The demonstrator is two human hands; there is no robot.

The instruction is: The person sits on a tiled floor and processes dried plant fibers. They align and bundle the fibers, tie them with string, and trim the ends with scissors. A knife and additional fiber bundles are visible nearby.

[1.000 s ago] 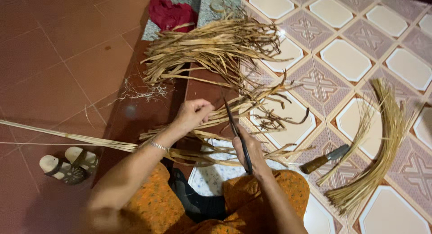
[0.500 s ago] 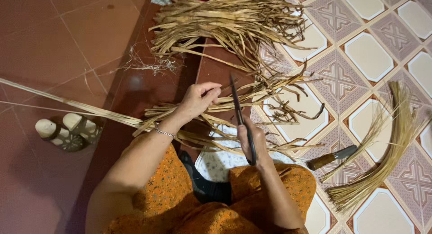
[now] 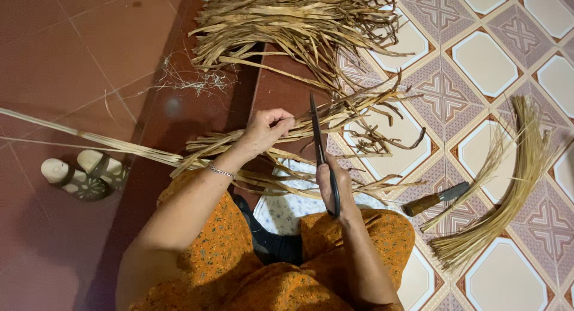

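Red tile floor (image 3: 89, 42) on the left, patterned tiles (image 3: 478, 66) on the right. Left hand (image 3: 267, 131) closed around long dry reed strips (image 3: 239, 146) lying across the lap. Right hand (image 3: 335, 188) wrapped on the handles of dark scissors (image 3: 320, 149), blades pointing away, nearly closed. Knife with wooden handle (image 3: 433, 198) beside a thin fibre bundle (image 3: 508, 185). Sandals (image 3: 84, 173) at left.
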